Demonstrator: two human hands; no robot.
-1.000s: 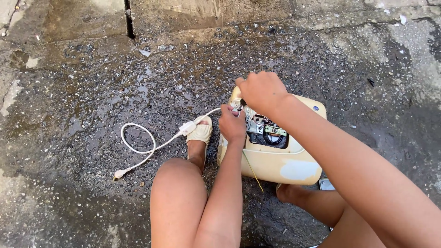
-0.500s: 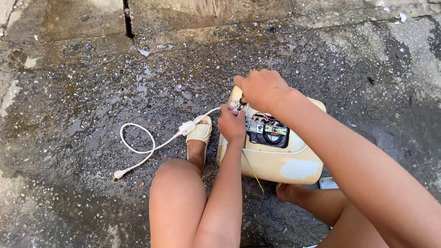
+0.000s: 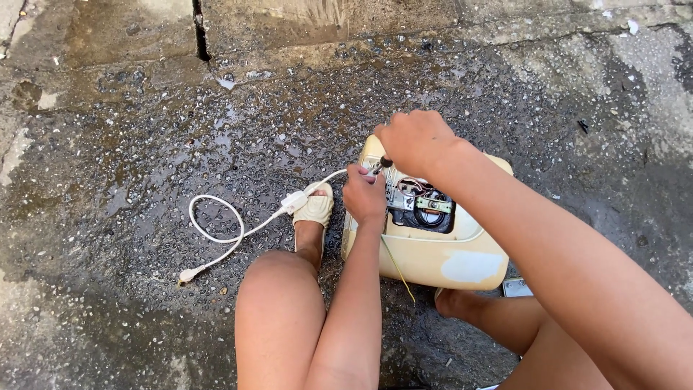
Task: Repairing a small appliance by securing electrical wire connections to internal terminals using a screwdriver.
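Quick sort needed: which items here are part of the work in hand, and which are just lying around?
In use:
- cream appliance casing, opened, wiring exposed
- left hand, at the wires on its upper left edge
- right hand, gripping a dark-tipped tool there
- white cord, running into the casing

Lying about:
- small metal piece beside the casing
- debris scraps on the wet concrete

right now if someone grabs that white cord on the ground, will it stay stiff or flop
Probably floppy: the white cord lies in a loose loop on the wet ground. Its free plug end would likely dangle. The other end runs to the cream appliance, so pulling may tug it.
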